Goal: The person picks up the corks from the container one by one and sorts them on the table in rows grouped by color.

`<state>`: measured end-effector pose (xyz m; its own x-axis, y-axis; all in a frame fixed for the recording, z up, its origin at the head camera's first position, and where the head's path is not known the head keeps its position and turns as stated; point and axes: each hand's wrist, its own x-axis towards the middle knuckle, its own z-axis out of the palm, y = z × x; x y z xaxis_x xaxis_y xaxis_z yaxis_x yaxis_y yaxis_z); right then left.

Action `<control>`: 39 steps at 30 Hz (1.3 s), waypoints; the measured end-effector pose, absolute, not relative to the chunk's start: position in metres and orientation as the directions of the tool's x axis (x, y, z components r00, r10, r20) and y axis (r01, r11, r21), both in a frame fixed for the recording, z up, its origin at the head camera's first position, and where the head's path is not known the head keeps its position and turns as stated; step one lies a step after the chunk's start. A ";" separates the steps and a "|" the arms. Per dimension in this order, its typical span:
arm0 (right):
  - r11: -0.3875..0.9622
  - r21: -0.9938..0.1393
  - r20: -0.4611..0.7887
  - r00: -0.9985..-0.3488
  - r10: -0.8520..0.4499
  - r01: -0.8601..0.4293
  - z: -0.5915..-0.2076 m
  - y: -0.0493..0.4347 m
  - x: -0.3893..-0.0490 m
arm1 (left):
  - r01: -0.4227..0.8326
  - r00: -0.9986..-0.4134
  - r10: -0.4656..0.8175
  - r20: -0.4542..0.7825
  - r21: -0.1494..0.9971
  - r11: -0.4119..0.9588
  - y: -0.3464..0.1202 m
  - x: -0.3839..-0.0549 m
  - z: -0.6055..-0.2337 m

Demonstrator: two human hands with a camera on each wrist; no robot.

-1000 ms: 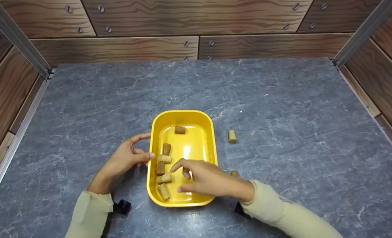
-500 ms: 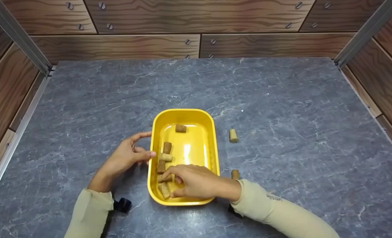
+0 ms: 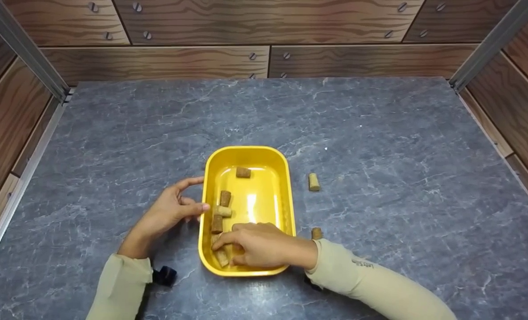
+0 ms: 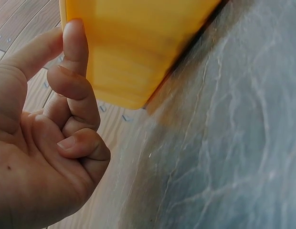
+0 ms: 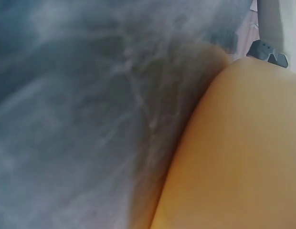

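Note:
A yellow tray (image 3: 250, 274) stands on the table, with several corks lying along its left side. My left hand (image 3: 168, 212) holds the tray's left wall, the thumb over the rim and a finger against the outside. In the left wrist view the left hand (image 4: 67, 109) touches the yellow outer wall (image 4: 133, 52). Inside the tray's near end, my right hand (image 3: 261, 244) reaches over a light cork (image 3: 215, 240), index finger on it and thumb apart. Another light cork (image 3: 222, 258) shows between them. The right wrist view shows only blurred skin and table.
A brown cork (image 3: 243, 172) lies at the tray's far end. Outside, on the right, a light cork (image 3: 313, 182) and a brown cork (image 3: 317, 233) rest on the grey marbled table (image 3: 401, 155). Wood-patterned panels (image 3: 157, 62) enclose it.
My right hand has gone down and left onto the near light cork, which has turned from crosswise to more lengthwise. The left hand keeps its place on the tray.

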<state>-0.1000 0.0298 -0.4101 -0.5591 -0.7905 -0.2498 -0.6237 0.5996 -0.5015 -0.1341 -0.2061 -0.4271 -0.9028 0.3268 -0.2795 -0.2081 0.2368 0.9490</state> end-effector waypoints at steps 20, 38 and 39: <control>0.623 -0.487 -0.252 -0.584 -0.772 -0.613 -0.412 0.026 -0.102 | -0.207 -0.902 0.334 -0.273 0.953 0.221 -0.207 -0.134 -0.427; 0.641 -0.424 -0.251 -0.597 -0.762 -0.639 -0.413 0.028 -0.102 | -0.201 -0.901 0.339 -0.271 0.953 0.226 -0.207 -0.134 -0.427; 0.642 -0.413 -0.251 -0.597 -0.762 -0.646 -0.412 0.028 -0.102 | -0.201 -0.900 0.341 -0.270 0.954 0.223 -0.207 -0.134 -0.427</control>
